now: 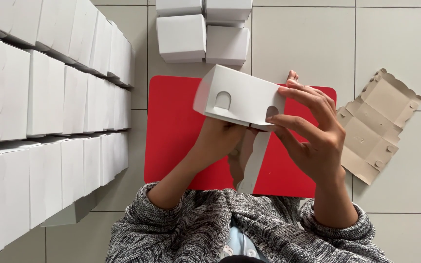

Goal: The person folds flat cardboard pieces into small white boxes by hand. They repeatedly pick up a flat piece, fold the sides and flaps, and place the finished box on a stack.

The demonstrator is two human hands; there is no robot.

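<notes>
Held up over the mat (171,126), above the lap: a white box (237,97), half folded, one flap (254,163) hanging loose below. Left hand (218,141) tucked under the box, propping the underside; fingers mostly hidden, so cannot tell how tightly curled. Right hand (313,134) clamped on the right end, fingers (300,95) spread across the top edge, thumb pressing near an arched cutout (272,112). Another arched cutout (223,100) on the front face.

Looks like thin card: light, stiff along the creases, quick to dent or buckle if squeezed mid-panel. Smooth surface, probably a bit slippery. Best taken at corners and folded edges, as now, not on the flat walls. Dangling flap likely to catch or bend back, so worth minding.

Room for moving: tight on the left, rows of finished boxes (49,97) stacked close along the mat's left edge, easy to knock. Ahead, four more boxes (203,34) just past the mat's far edge. To the right, a flat brown blank (376,124) with scalloped edges lying on the tiled floor (395,39), near the right hand's wrist. Open floor beyond that, right and far right. Near side closed in by grey knitted sleeves (342,229) and the body. Clearest space: straight down onto the mat, or out to the right.
</notes>
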